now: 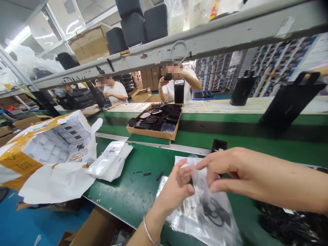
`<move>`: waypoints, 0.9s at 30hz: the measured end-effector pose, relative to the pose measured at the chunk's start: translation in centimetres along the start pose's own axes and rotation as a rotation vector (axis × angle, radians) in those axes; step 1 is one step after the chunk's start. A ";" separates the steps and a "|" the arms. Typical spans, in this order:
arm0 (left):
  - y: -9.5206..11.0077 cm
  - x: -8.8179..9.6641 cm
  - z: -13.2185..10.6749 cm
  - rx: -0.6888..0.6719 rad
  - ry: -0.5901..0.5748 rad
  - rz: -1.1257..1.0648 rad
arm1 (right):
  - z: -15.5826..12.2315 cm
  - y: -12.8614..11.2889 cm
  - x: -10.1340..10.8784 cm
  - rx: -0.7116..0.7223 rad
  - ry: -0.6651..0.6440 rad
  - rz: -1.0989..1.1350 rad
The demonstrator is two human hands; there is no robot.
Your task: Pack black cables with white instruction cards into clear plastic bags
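Observation:
A clear plastic bag (194,208) lies before me on the green bench, its upper edge lifted between my hands. Through the film I see a black cable (214,212) and a white printed sheet (183,160) near the top. My left hand (176,182) has its curled fingertips on the lifted edge, the thumb lower against the film. From the right, my right hand (228,171) grips the same edge, index finger extended and thumb bent under the other fingers. A metal bangle (148,229) circles my left wrist.
Left lie a stack of clear bags (111,160) and an open white-and-orange carton (93,147). A cardboard tray (151,133) of black parts stands ahead. Black speakers (289,99) stand far right; black cables (289,222) lie near right. Several people sit opposite beneath an overhead shelf (143,56).

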State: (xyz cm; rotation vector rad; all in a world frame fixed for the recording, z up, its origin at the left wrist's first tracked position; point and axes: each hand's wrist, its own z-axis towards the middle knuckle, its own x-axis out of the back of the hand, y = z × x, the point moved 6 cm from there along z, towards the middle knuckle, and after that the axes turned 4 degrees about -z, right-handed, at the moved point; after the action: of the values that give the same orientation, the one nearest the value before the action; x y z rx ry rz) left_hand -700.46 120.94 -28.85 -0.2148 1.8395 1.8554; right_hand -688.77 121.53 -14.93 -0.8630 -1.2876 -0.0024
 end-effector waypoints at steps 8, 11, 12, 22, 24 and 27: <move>0.7 -0.7 -0.4 -0.011 0.157 0.271 | -5.8 7.5 -2.7 -0.294 0.196 -0.084; 1.2 -0.7 -0.7 -0.047 0.148 0.420 | -7.0 9.8 -4.1 -0.461 0.372 0.049; 1.1 -0.6 -0.7 -0.052 0.154 0.434 | -7.1 10.3 -4.8 -0.502 0.432 0.132; 0.8 1.9 -0.1 0.004 0.214 0.428 | -5.3 11.0 -9.4 -0.470 0.524 0.383; 1.0 2.3 -0.2 0.035 0.219 0.333 | -5.6 11.0 -9.2 -0.409 0.567 0.341; 0.7 2.2 -0.3 0.070 0.209 0.218 | -5.9 10.8 -9.4 -0.343 0.619 0.296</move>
State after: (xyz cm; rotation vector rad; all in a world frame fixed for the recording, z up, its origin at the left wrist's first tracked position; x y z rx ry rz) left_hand -702.72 121.20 -29.27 -0.1958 2.1406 1.9723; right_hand -682.02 121.58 -28.86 -1.2226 -0.5787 -0.2443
